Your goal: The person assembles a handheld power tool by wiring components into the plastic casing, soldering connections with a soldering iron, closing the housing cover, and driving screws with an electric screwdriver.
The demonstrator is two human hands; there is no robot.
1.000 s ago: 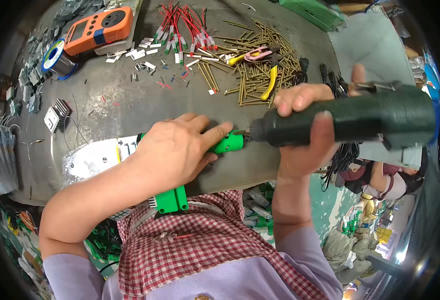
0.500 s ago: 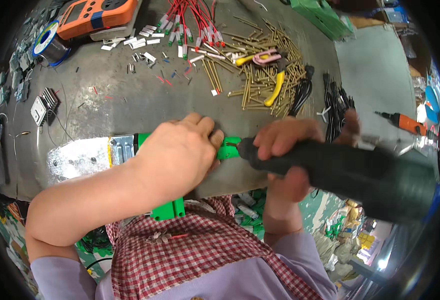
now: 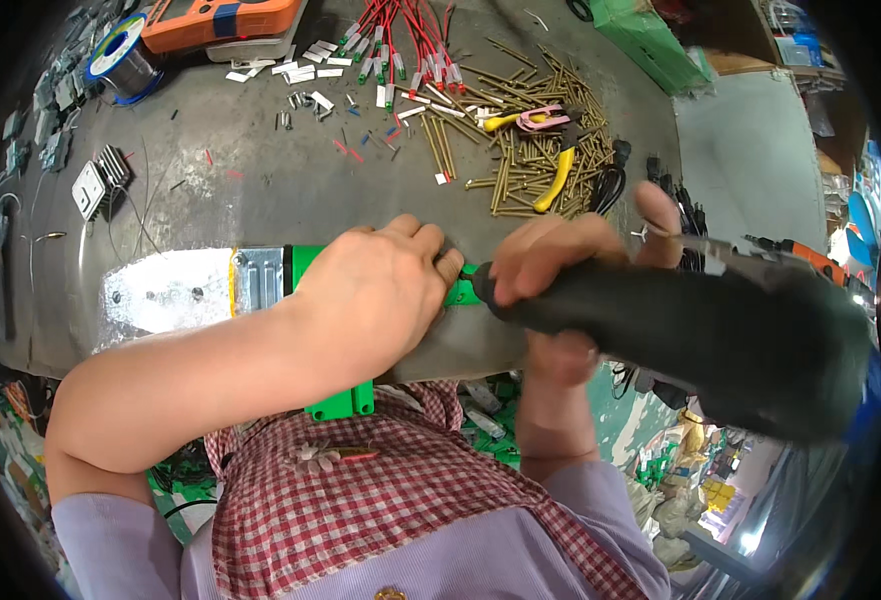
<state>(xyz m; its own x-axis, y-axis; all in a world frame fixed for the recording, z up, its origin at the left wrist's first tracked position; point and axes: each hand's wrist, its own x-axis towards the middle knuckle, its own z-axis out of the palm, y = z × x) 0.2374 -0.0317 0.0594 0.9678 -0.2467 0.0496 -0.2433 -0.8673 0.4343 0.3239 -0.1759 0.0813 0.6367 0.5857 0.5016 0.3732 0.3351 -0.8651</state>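
A green plastic device [image 3: 305,262] with a silver plate [image 3: 160,290] at its left end lies on the bench near its front edge. My left hand [image 3: 375,275] is wrapped over the green body and covers most of its middle. From the right, a long black power screwdriver [image 3: 700,335] lies almost level, its nose against the green device's right end. The fingers of my right hand [image 3: 565,250] are closed round the front of the screwdriver, the thumb lifted. The exact contact at the tip is hidden. Below my left wrist, a green block [image 3: 342,403] juts past the bench edge.
Behind my hands lie a heap of long brass-coloured screws [image 3: 550,160], yellow-handled pliers [image 3: 558,180] and red wires [image 3: 415,45]. A solder spool [image 3: 125,65], an orange meter [image 3: 220,22] and a finned heat sink [image 3: 102,183] are at the left. Black cables [image 3: 690,225] lie to the right.
The screwdriver's nose and my right hand have shifted slightly, and the nose now covers more of the green end. The whole view has moved a little; my left hand keeps its hold.
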